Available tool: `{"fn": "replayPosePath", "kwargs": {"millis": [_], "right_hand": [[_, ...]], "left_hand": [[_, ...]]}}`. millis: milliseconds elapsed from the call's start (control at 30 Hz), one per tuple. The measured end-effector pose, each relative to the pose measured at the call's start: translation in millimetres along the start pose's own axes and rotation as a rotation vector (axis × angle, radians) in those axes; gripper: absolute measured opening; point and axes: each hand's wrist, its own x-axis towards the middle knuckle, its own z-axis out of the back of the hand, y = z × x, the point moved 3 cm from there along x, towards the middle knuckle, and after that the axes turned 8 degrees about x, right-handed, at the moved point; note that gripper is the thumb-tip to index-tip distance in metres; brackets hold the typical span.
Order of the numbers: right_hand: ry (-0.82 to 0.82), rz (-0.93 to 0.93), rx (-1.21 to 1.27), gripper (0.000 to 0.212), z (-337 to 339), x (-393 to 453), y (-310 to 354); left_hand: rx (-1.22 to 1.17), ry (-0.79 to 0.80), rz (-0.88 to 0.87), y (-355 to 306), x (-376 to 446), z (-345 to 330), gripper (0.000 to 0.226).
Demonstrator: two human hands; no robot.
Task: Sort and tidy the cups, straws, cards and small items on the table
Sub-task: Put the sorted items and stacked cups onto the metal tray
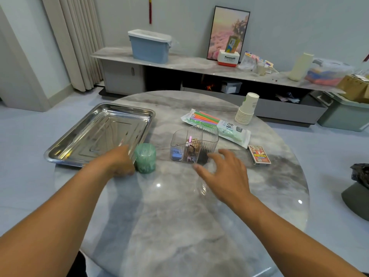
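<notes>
- On the round marble bench (179,216) I see both of my bare arms reaching forward from the near edge.
- I have my left hand (119,162) at the near right corner of the stainless steel tray (95,134); its fingers are blurred and I cannot tell whether they grip the tray rim or just rest there.
- Just beside that hand, on its right, a green roll of plastic bags (145,157) stands upright on the bench, touching or nearly touching the tray corner.
- I hold my right hand (225,172) wide, fingers spread and relaxed, holding nothing, hovering just in front of the clear ribbed organiser box (194,144).
- I see the organiser near the bench's middle, split into compartments; one holds something blue, the others hold small dark and gold items I cannot make out.
- Behind the organiser, a pack of coloured straws (215,124) lies flat and angled, its near edge just behind the box.
- Further back on the right, a stack of paper cups (247,108) leans tilted near the far edge of the bench.
- To the right of the organiser, a red box of playing cards (259,155) lies flat, apart from my right hand.
- Beyond the bench I see a low cabinet (179,64) carrying a blue bin (149,47) and a framed picture (227,33) leaning on the wall.
</notes>
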Motion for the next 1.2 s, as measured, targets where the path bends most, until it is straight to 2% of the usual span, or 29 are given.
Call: {"fn": "replayPosePath", "kwargs": {"millis": [100, 167, 300, 433, 500, 567, 700, 800, 1000, 1133, 1200], "right_hand": [[-0.220, 0.052, 0.074, 0.050, 16.6, 13.4, 7.6], [-0.260, 0.012, 0.136, 0.047, 23.2, 24.2, 4.1], [-0.095, -0.138, 0.195, 0.049, 24.6, 46.5, -9.3], [0.100, -0.038, 0.060, 0.037, 21.7, 61.6, -11.8], [0.178, 0.003, 0.044, 0.023, 18.7, 69.3, -11.2], [0.216, 0.039, 0.083, 0.021, 16.5, 77.3, -11.2], [0.185, 0.063, 0.202, 0.024, 15.8, 88.9, -14.3], [0.139, 0.066, 0.209, 0.025, 16.5, 94.4, -12.5], [-0.019, 0.061, 0.298, 0.020, 44.6, 108.8, -0.4], [-0.017, 0.098, 0.326, 0.020, 57.9, 128.8, 23.4], [0.020, 0.130, 0.329, 0.020, 55.6, 141.0, 41.3]], "left_hand": [[0.013, -0.050, -0.052, -3.2, 4.2, -15.0, 0.035], [0.014, -0.147, -0.070, -3.1, 6.1, -21.6, 0.021], [-0.073, -0.188, -0.156, -6.7, 6.2, -31.9, 0.028], [-0.148, -0.142, -0.228, -16.8, 1.1, -42.2, 0.025], [-0.192, -0.113, -0.244, -20.6, -3.0, -48.1, 0.026], [-0.214, -0.094, -0.264, -22.5, -5.8, -52.1, 0.025], [-0.282, -0.042, -0.339, -26.2, -14.8, -56.2, 0.030], [-0.274, -0.035, -0.406, -32.2, -21.7, -61.1, 0.026], [-0.255, 0.046, -0.486, -51.7, -37.4, -76.4, 0.023], [-0.192, 0.122, -0.528, -62.5, -34.6, -54.5, 0.004], [-0.147, 0.040, -0.457, -59.8, -22.1, -27.3, 0.022]]}}
